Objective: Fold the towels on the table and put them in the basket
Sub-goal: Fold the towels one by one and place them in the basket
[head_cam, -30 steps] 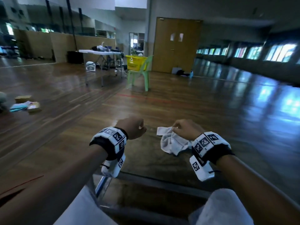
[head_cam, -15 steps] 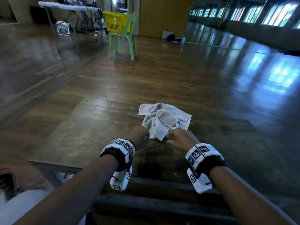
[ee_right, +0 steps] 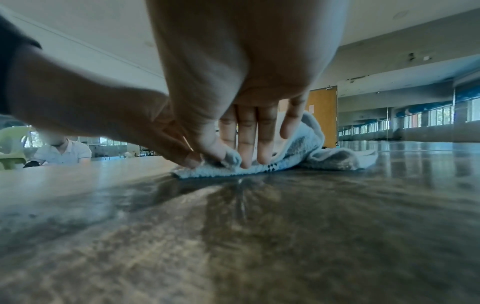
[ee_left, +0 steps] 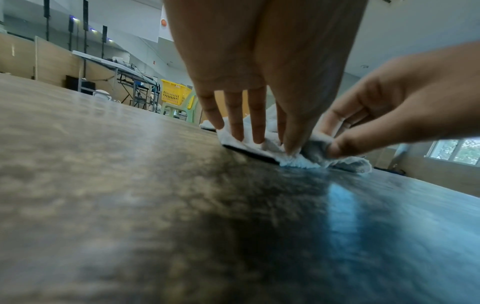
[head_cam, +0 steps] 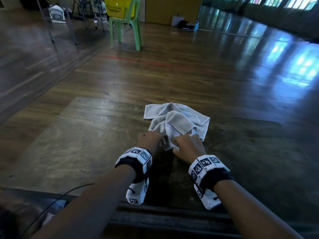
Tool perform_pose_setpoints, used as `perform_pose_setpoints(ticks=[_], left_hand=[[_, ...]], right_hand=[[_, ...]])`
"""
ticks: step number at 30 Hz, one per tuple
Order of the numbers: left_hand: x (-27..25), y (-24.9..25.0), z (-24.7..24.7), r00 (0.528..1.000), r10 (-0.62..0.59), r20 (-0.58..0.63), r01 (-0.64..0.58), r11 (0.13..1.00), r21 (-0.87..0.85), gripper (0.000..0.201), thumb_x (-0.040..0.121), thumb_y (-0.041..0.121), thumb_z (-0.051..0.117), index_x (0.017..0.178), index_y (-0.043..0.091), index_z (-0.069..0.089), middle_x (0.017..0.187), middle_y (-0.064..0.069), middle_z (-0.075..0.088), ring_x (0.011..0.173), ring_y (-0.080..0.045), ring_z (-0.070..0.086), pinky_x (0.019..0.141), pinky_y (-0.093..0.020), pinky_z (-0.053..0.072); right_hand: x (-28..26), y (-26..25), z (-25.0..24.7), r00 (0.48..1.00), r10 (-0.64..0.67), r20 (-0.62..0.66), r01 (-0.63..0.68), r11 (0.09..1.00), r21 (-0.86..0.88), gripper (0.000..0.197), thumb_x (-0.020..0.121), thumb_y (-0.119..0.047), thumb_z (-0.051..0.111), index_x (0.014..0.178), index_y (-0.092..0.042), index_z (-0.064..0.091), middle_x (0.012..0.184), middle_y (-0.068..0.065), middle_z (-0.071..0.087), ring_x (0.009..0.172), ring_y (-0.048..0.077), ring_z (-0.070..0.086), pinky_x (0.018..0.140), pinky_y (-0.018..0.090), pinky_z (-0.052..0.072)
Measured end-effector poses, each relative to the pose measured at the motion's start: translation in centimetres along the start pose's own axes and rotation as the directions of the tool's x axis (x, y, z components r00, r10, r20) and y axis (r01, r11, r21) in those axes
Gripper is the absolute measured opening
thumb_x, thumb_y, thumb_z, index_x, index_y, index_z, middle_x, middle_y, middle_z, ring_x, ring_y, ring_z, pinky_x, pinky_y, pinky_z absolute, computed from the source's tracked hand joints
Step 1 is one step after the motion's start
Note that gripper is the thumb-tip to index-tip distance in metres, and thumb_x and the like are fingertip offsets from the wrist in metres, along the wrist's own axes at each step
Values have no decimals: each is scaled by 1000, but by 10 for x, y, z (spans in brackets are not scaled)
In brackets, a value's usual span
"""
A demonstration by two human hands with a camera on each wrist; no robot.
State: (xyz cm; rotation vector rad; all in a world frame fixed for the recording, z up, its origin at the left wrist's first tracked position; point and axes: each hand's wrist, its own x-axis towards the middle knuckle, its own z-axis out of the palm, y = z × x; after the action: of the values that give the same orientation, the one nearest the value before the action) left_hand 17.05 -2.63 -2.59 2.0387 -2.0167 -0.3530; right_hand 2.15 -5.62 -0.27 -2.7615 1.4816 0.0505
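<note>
A crumpled white towel [head_cam: 179, 118] with a dotted stripe lies on the dark wooden table [head_cam: 77, 144], right of centre. My left hand [head_cam: 160, 138] and right hand [head_cam: 179, 140] sit side by side at its near edge. In the left wrist view, the left hand [ee_left: 259, 142] has its fingertips down on the towel [ee_left: 298, 160] with the thumb pinching the edge. In the right wrist view, the right hand [ee_right: 233, 160] pinches a fold of the towel [ee_right: 311, 148] between thumb and fingers. The yellow basket [head_cam: 117, 6] stands far off on a green chair [head_cam: 126, 26].
Wooden floor lies between the table and the chair. A folding table with gear [ee_left: 116, 67] stands at the back left. A seated person in a white shirt [ee_right: 62, 152] is off to the left. A black cable [head_cam: 51, 200] hangs below the table's near left edge.
My left hand, a fist apart from the towel a second ago, has come onto its near edge beside the right hand. The head view has tipped downward.
</note>
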Motion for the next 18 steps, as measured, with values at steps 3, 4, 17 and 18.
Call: perform_pose_setpoints(ticks=[3,4,17,18], left_hand=[[-2,4,-1,999,-2,-40,1,1000,-5,22,83,32,58,104,29,64,112,2,63,108,-26,56,92,-39,41],[-3,7,-3,998,7,-66,-8,1000,-24,21,82,35,58,102,29,64,110,3,63,108,-25,55,92,-39,41],[-46,72,-88,932,50,-360,-121,977,-178,12,83,22,54,94,17,51,89,-5,65,89,-30,58,75,-34,33],[-49,72,-96,931,54,-361,-121,979,-164,11,83,22,53,93,19,50,88,-4,65,89,-30,59,76,-33,32]], right_hand=[[-12,7,-11,999,22,-46,-17,993,117,23,87,-28,51,99,-15,65,98,4,68,95,25,59,89,37,41],[-16,9,-16,997,21,-70,-10,989,149,24,87,-28,50,101,-16,66,99,3,68,95,24,59,90,36,39],[-76,31,-152,936,-77,-343,93,995,32,19,90,-34,46,92,-23,61,95,-6,66,90,15,58,87,34,28],[-81,32,-163,931,-77,-357,91,996,24,19,90,-33,46,92,-23,61,96,-7,66,90,15,58,86,34,27]])
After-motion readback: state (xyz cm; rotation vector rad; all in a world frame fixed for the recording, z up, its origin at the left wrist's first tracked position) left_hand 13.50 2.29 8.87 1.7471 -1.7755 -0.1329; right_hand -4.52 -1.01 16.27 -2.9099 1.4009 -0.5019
